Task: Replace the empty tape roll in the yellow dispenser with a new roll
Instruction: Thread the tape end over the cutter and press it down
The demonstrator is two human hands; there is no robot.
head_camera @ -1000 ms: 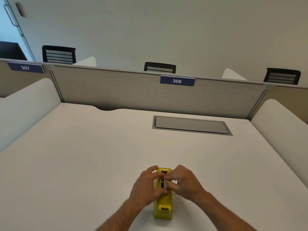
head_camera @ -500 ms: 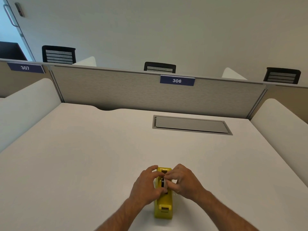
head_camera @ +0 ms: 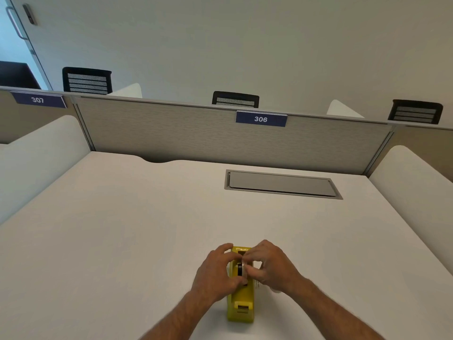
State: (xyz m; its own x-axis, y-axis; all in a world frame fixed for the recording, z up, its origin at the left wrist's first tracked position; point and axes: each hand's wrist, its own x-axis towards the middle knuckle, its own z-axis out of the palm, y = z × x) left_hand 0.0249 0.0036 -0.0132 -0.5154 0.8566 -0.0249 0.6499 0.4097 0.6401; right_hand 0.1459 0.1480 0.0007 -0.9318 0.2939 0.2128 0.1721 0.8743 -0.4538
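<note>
The yellow dispenser (head_camera: 240, 300) stands on the white desk near its front edge, cutter end toward me. Both hands close over its middle from either side. My left hand (head_camera: 215, 273) grips the left flank, thumb and fingers curled around the body. My right hand (head_camera: 269, 266) pinches a tape roll (head_camera: 241, 269) with a dark core that sits in the dispenser's slot. Fingers hide most of the roll. A pale clear edge shows beside the dispenser under my right hand; I cannot tell what it is.
The white desk (head_camera: 122, 241) has a grey cable hatch (head_camera: 282, 184) set in at the back right. A grey partition with a "306" label (head_camera: 261, 119) closes the far side. White side panels flank left and right. Black chair backs show beyond.
Hardly anything differs: both hands stay on the dispenser's middle, with my right fingers shifting slightly on the roll.
</note>
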